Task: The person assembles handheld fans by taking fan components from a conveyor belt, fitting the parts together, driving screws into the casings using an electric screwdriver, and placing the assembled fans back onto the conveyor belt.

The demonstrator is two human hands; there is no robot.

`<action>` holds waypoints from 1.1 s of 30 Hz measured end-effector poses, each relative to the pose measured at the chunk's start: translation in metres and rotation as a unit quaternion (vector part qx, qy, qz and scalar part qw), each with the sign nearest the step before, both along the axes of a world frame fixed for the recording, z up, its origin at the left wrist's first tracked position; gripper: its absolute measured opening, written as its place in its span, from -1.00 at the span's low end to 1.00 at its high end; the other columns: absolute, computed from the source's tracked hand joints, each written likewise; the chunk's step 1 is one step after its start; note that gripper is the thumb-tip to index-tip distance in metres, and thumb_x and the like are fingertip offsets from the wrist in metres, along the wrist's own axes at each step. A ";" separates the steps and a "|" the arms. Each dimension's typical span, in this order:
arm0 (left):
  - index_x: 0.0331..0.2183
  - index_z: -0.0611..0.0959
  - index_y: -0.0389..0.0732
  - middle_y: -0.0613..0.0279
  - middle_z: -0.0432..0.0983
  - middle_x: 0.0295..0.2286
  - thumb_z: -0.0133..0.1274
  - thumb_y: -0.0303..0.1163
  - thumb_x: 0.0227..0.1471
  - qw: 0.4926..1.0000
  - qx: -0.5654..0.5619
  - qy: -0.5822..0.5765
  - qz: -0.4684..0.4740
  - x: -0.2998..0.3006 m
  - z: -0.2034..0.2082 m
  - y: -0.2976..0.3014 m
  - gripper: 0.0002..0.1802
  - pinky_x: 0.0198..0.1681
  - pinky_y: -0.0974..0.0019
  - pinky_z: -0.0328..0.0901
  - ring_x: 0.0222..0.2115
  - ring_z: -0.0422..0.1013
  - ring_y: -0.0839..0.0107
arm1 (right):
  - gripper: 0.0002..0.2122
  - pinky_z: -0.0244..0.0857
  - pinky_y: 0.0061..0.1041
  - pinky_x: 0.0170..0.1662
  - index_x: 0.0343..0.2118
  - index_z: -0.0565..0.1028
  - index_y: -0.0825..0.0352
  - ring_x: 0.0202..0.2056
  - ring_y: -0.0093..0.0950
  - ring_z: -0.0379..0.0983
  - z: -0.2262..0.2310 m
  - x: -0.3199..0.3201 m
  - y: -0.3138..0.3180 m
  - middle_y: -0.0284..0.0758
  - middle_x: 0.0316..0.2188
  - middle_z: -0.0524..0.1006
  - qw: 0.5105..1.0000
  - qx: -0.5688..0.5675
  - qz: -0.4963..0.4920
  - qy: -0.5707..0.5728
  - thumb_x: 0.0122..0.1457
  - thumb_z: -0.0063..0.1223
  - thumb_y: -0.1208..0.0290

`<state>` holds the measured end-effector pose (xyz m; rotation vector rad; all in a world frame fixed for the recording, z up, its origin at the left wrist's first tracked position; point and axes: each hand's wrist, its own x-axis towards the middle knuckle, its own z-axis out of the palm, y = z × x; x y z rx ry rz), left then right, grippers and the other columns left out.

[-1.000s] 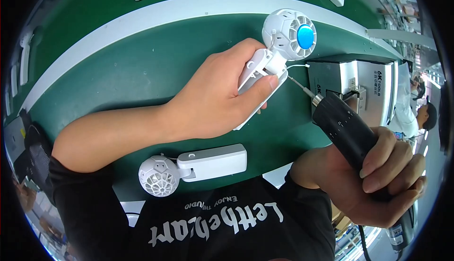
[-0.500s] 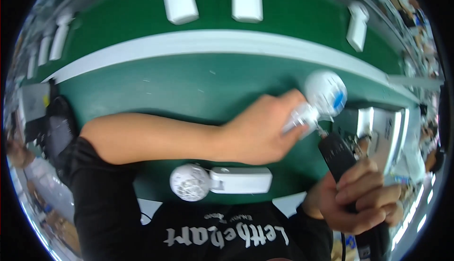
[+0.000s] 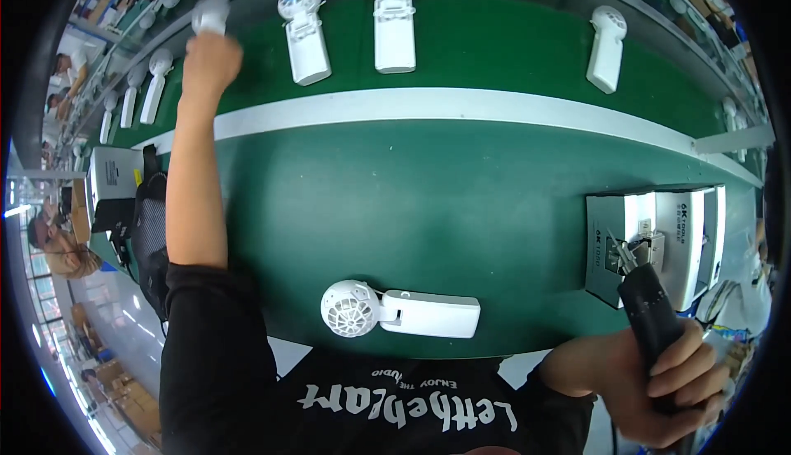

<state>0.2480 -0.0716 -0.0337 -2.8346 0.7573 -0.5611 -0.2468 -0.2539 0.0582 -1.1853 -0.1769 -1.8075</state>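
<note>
My left hand (image 3: 212,63) reaches out to the far left, over the green strip beyond the white rail. Its fingers are closed around a white handheld fan (image 3: 210,14), whose round head sticks out past them, blurred by motion. At the lower right my right hand (image 3: 671,385) grips a black electric screwdriver (image 3: 651,298). The tip of its bit points up and left, in front of a grey-white box-shaped device (image 3: 622,208). Another white fan (image 3: 432,313) lies on the green bench close to my body, its round grille to the left.
Two fans with blue discs, one left (image 3: 306,43) and one right (image 3: 395,30), lie on the far strip. One more fan (image 3: 607,51) lies farther right, several at far left. The white rail (image 3: 412,103) crosses the bench. A black mesh object (image 3: 151,224) sits at the left edge.
My left hand has carried the fan from beside the screwdriver bit at right over to the far left strip. The screwdriver in my right hand has moved right and slightly toward me.
</note>
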 end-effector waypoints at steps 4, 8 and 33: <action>-0.24 0.55 -0.43 -0.29 0.48 -0.23 -0.04 -0.01 0.01 0.984 0.048 -0.146 0.088 -0.033 -0.029 -0.017 -0.42 -0.03 0.09 0.28 -0.14 0.40 -0.11 | -0.79 0.08 -0.62 -0.53 -0.64 0.20 0.27 -0.70 -0.63 0.11 0.010 -0.043 -0.033 -0.44 -0.61 0.18 0.996 0.017 -0.067 0.056 -0.02 0.00 0.47; -0.22 0.56 -0.40 -0.15 0.53 -0.30 -0.02 0.17 -0.02 0.965 -0.186 0.177 -0.054 -0.043 -0.002 -0.068 -0.28 -0.13 0.17 0.32 -0.24 0.46 0.03 | -0.84 0.05 -0.61 -0.62 -0.42 0.28 0.38 -0.72 -0.63 0.08 0.018 -0.074 -0.046 -0.41 -0.56 0.19 0.973 -0.015 -0.186 0.139 0.17 -0.08 0.40; -0.11 0.37 -0.33 0.17 0.49 -0.36 -0.04 -0.24 0.18 0.322 -0.314 0.863 -0.231 -0.297 -0.010 -0.108 -0.62 -0.34 0.44 0.40 -0.43 0.48 0.50 | -0.88 0.03 -0.73 -0.68 -0.50 0.26 0.29 -0.76 -0.71 0.12 0.016 -0.008 -0.032 -0.48 -0.64 0.19 0.970 0.122 0.084 0.191 0.16 -0.10 0.49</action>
